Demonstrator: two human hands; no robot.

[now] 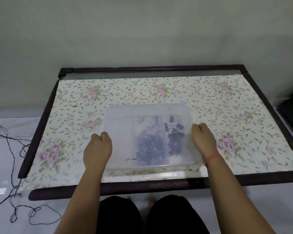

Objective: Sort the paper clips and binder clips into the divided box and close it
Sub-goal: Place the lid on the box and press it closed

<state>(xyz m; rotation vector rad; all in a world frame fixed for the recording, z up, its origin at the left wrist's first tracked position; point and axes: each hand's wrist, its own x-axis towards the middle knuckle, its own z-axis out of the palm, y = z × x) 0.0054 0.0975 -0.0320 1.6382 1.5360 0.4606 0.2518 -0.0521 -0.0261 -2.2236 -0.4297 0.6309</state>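
Table edge (159, 185): dark frame, nearest.
Left hand (98, 146): fingers curled, gripping box's left rim.
Right hand (203, 139): curled, gripping right rim.
Divided box (120, 129): on floral cloth (159, 92), near front edge.
Paper clips (149, 146): middle compartment.
Binder clips (175, 141): right compartment.
Room: bare cloth both sides, behind, up to wall (142, 39).

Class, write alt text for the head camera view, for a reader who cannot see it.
A left hand and right hand grip opposite sides of a translucent divided box on a floral table. Blue paper clips lie in its middle compartment and dark binder clips in the right one; the left looks empty.
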